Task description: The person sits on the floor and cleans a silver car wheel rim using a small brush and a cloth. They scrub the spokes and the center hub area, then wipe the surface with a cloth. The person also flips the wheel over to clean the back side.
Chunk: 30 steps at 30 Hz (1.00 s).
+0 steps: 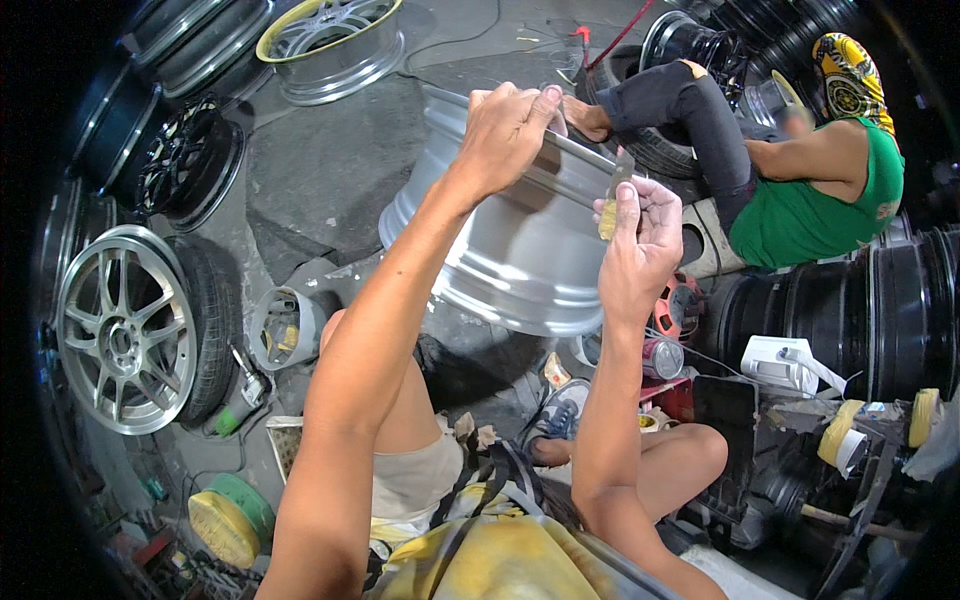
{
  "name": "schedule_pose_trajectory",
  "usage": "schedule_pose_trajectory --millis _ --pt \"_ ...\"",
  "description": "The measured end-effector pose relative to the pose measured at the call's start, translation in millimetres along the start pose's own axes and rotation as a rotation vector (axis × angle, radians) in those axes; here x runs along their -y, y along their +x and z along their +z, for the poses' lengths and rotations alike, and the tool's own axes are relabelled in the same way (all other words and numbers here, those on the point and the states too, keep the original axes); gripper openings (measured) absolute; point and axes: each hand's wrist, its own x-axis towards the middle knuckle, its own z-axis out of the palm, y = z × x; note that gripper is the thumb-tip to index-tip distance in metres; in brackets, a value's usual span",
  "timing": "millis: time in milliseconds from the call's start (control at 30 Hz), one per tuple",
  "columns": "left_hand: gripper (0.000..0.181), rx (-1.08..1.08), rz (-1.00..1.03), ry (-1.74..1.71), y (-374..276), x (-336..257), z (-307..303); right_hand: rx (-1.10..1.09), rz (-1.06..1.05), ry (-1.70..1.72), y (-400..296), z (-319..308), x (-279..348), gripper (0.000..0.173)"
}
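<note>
A silver wheel rim (525, 232) stands tilted on the floor in front of me, its barrel towards me. My left hand (510, 131) grips the rim's upper edge, the thumb on top and the fingers curled over it. In my right hand (641, 232), at the right end of that edge, is a small flat blade (621, 176) with a yellow-wrapped handle, pinched between thumb and fingers. The blade points up beside the lip; whether it touches the metal I cannot tell.
A seated co-worker (810, 195) is at the right, by a tire (660, 154). Left are a spoked wheel (124, 337), a white bucket (262, 330) and a green power tool (240, 405). More rims (337, 67) lie at the back; a red reel (675, 304) lies right.
</note>
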Motion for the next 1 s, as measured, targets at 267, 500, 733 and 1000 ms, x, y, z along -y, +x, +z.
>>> schedule_pose_trajectory --millis 267,500,733,1000 --pt "0.058 -0.003 -0.008 -0.017 2 -3 1 0.081 -0.150 -0.090 -8 -7 -31 0.012" --pt "0.059 -0.020 0.021 -0.016 3 -4 1 0.060 -0.361 -0.327 0 -7 -40 0.012" --pt "0.059 -0.002 0.013 -0.018 4 -3 0 0.043 -0.452 -0.398 3 0 -30 0.023" --pt "0.058 0.000 0.015 -0.018 3 -4 1 0.021 -0.483 -0.446 4 1 -34 0.023"
